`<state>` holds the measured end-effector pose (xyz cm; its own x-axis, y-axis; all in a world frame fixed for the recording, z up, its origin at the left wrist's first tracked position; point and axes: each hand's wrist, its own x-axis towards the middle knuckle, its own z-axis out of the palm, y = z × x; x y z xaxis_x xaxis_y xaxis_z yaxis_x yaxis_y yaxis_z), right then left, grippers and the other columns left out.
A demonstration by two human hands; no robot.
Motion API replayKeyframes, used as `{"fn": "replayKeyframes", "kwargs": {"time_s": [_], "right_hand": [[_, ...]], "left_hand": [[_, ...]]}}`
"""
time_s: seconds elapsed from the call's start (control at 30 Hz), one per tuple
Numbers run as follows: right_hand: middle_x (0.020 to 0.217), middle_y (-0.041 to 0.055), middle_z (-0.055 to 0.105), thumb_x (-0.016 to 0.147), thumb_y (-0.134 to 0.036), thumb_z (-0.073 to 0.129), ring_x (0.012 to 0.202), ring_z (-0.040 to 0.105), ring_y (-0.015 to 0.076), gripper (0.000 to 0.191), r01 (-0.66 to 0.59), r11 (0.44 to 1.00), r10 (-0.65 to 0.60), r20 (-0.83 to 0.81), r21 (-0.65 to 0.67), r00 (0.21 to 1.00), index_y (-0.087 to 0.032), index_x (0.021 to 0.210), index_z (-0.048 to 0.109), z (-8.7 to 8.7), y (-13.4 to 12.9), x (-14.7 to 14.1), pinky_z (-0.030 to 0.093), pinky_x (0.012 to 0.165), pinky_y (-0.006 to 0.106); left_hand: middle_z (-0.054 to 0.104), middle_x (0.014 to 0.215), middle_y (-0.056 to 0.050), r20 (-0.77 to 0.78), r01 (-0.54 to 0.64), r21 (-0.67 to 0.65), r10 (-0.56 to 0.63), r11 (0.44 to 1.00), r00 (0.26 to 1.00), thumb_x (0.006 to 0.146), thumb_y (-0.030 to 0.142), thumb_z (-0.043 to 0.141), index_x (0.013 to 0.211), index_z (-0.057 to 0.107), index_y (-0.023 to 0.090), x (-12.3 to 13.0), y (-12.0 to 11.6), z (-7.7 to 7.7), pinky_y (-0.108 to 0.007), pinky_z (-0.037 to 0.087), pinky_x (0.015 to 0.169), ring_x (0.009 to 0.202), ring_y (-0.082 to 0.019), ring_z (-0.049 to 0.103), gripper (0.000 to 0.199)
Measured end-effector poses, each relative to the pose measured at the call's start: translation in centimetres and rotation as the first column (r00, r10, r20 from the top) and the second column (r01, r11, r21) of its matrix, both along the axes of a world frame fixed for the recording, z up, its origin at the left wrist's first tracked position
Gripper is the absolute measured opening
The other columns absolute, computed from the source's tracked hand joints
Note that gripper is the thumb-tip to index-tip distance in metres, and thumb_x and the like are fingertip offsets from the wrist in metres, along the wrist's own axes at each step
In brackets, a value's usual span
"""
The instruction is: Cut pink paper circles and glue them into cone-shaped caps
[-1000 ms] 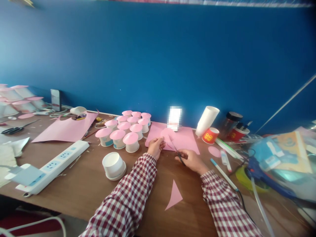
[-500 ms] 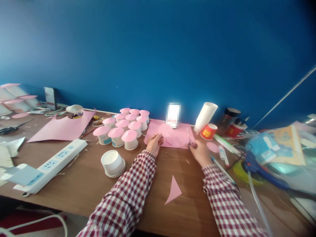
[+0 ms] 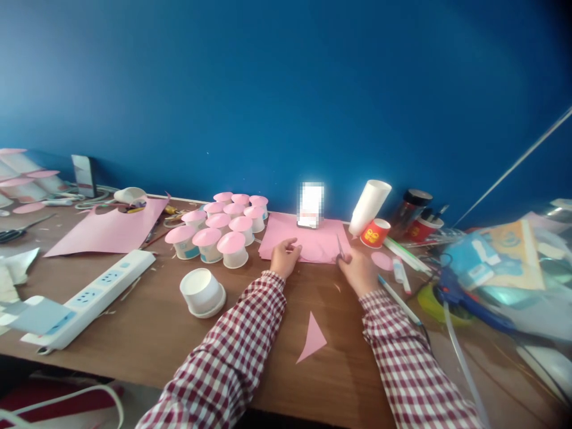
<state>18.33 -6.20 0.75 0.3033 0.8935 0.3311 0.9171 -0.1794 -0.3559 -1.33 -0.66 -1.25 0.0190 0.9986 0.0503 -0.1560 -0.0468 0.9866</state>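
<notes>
A stack of pink paper point(image 3: 329, 231) lies against the blue wall, with a bright, pixelated phone-like object point(image 3: 310, 205) standing on it. At the stack's front left edge is my left hand point(image 3: 286, 257), its thumb and fingers apart and nothing visible between them. My right hand point(image 3: 358, 270) grips scissors point(image 3: 340, 245) by the handles, blades pointing up over the stack's right side. A pink triangular scrap point(image 3: 313, 338) lies on the table between my forearms. Left of the stack, several white cups topped with pink discs point(image 3: 231, 242) stand in rows.
An upside-down white cup point(image 3: 202, 291) and a power strip point(image 3: 96, 298) lie to the left, before a cut pink sheet point(image 3: 109, 229). Stacked white cups point(image 3: 370, 205), a red cup point(image 3: 374, 233), pens and a blue glue gun point(image 3: 469, 304) are on the right.
My left hand has let go of the pink piece it held over the stack, and its fingers have spread. The scissors stay in my right hand. The view has shifted slightly.
</notes>
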Motion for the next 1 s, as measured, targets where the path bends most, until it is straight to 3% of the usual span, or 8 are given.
{"fn": "replayKeyframes", "kwargs": {"time_s": [0.1,0.23,0.37,0.5,0.77,0.87,1.0], "right_hand": [[0.058,0.0021,0.058,0.075,-0.041,0.056,0.056,0.052,0.0169,0.024,-0.046,0.997,0.047,-0.026,0.06,0.999,-0.02,0.064,0.052,0.4,-0.5,-1.2,0.029,0.052,0.026],[0.065,0.0033,0.062,0.081,-0.037,0.052,0.059,0.056,0.0168,0.019,-0.212,0.969,0.217,-0.029,0.127,0.976,-0.02,0.072,0.054,0.9,-1.8,-4.1,0.032,0.054,0.025],[0.07,0.0047,0.065,0.085,-0.035,0.047,0.061,0.058,0.0169,0.019,-0.331,0.937,0.338,-0.053,0.116,0.939,-0.02,0.077,0.055,0.9,-2.4,-5.6,0.035,0.055,0.025],[0.075,0.0049,0.066,0.086,-0.031,0.047,0.065,0.06,0.0171,0.016,-0.419,0.9,0.432,-0.108,0.119,0.896,-0.02,0.082,0.057,0.6,-2.5,-5.7,0.039,0.059,0.025],[0.096,0.0113,0.066,0.09,-0.032,0.044,0.086,0.062,0.0218,0.026,-0.408,0.89,0.428,-0.065,0.206,0.901,-0.017,0.106,0.059,0.5,-2.6,-6.0,0.046,0.077,0.031],[0.099,0.0102,0.066,0.088,-0.029,0.047,0.088,0.062,0.022,0.027,-0.379,0.898,0.409,-0.102,0.223,0.907,-0.019,0.11,0.059,0.2,-2.3,-5.8,0.047,0.078,0.033],[0.096,0.0082,0.068,0.085,-0.029,0.049,0.084,0.063,0.0196,0.024,-0.233,0.933,0.289,-0.183,0.275,0.94,-0.019,0.105,0.06,0.1,-1.7,-4.4,0.047,0.077,0.03]], "left_hand": [[0.057,0.061,0.001,-0.082,-0.027,0.095,0.035,0.995,0.996,0.069,0.027,0.068,0.094,0.066,0.015,0.5,-1.2,0.8,-0.019,0.038,0.045,0.045,-0.007,0.05,0.027],[0.064,0.065,-0.004,-0.194,0.237,0.141,-0.208,0.961,0.959,0.069,0.031,0.067,0.074,0.07,0.015,1.7,-3.1,1.6,-0.022,0.042,0.051,0.052,-0.012,0.054,0.018],[0.067,0.072,-0.005,-0.205,0.133,0.19,-0.093,0.973,0.974,0.07,0.027,0.066,0.067,0.07,0.017,2.1,-3.4,1.1,-0.023,0.045,0.064,0.068,-0.015,0.059,0.011],[0.068,0.07,-0.005,-0.211,0.168,0.152,-0.134,0.974,0.968,0.076,0.027,0.058,0.071,0.069,0.015,1.9,-3.0,0.8,-0.024,0.046,0.062,0.065,-0.015,0.06,0.017],[0.065,0.062,-0.003,-0.191,-0.004,0.127,0.028,0.992,0.981,0.073,0.03,0.061,0.07,0.068,0.016,1.7,-3.2,1.2,-0.022,0.043,0.056,0.056,-0.013,0.056,0.016],[0.063,0.061,-0.004,-0.172,0.047,0.09,-0.031,0.995,0.985,0.072,0.033,0.063,0.07,0.068,0.016,1.8,-2.9,0.8,-0.022,0.044,0.054,0.055,-0.013,0.056,0.018],[0.063,0.063,-0.003,-0.079,0.136,0.011,-0.135,0.991,0.988,0.071,0.036,0.065,0.089,0.068,0.014,1.9,-2.8,0.5,-0.021,0.043,0.047,0.052,-0.012,0.054,0.028]]}}
